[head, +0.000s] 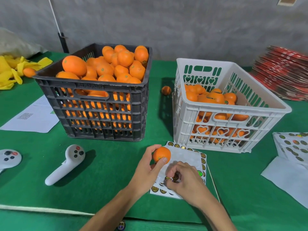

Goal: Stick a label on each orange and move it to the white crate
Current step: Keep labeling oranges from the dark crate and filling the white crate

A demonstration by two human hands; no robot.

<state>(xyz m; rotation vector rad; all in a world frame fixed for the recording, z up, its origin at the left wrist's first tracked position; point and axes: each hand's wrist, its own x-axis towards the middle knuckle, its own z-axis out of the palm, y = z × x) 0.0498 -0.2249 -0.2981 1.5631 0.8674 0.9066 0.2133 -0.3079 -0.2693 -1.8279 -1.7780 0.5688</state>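
Observation:
My left hand (146, 167) grips a small orange (161, 154) just above the label sheet (188, 157), which lies on the green table in front of the white crate (233, 107). My right hand (185, 179) rests on the sheet with its fingertips pinching at a round gold label (175, 177). The white crate at the right is partly filled with labelled oranges. The black crate (100, 95) at centre left is heaped with oranges.
Two white controllers (66, 164) (9, 158) lie at the left. A loose orange (166, 90) sits between the crates. More label sheets (293, 147) lie at the right, red cartons (283, 72) behind them. Yellow cloth (10, 70) and a paper (33, 115) are far left.

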